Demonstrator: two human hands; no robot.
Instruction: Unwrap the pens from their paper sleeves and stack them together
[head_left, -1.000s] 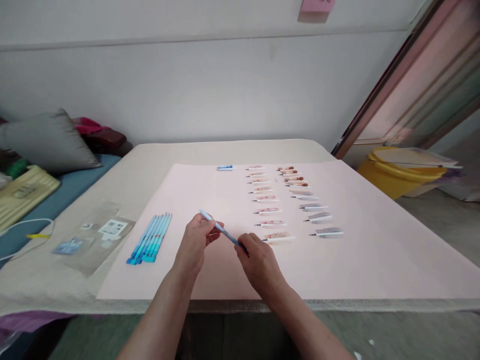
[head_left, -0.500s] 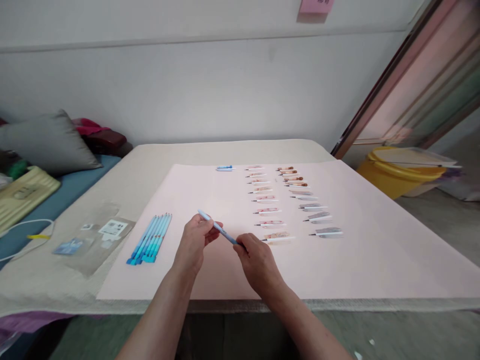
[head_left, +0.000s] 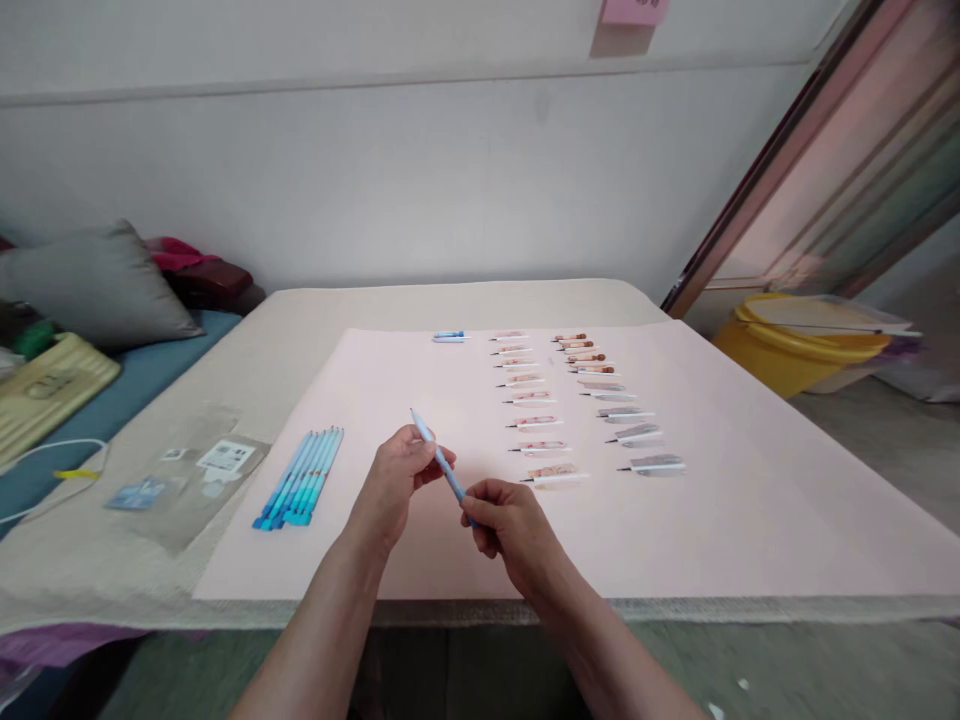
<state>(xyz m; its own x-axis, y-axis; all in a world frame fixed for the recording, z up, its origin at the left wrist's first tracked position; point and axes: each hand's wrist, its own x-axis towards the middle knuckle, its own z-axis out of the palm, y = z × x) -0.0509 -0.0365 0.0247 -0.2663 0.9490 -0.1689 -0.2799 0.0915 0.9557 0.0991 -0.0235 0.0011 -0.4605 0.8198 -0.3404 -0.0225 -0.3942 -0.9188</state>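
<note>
A light blue pen (head_left: 448, 470) slants between my two hands above the pink sheet (head_left: 420, 380). Its pointed end aims up and away from me. My left hand (head_left: 405, 462) pinches it around the middle. My right hand (head_left: 504, 515) is closed on its lower end, which the fingers partly hide. Left of my hands lies a bunch of blue pens (head_left: 304, 475), side by side with their darker ends toward me. To the right, a column of pen refills with patterned barrel pieces (head_left: 536, 397) lies in a row, beside a second column with brown and grey pieces (head_left: 634, 433).
A small blue pen (head_left: 449, 336) lies at the sheet's far edge. Clear plastic packaging with a white label (head_left: 226, 456) rests at the left on the cream table cover (head_left: 255, 340). A grey cushion (head_left: 105, 285) stands far left, a yellow bucket (head_left: 795, 340) right of the table.
The pen has turned steeper, its far tip swinging to the right. My right hand has come slightly lower and nearer, with its fingers rearranged on the pen's end.
</note>
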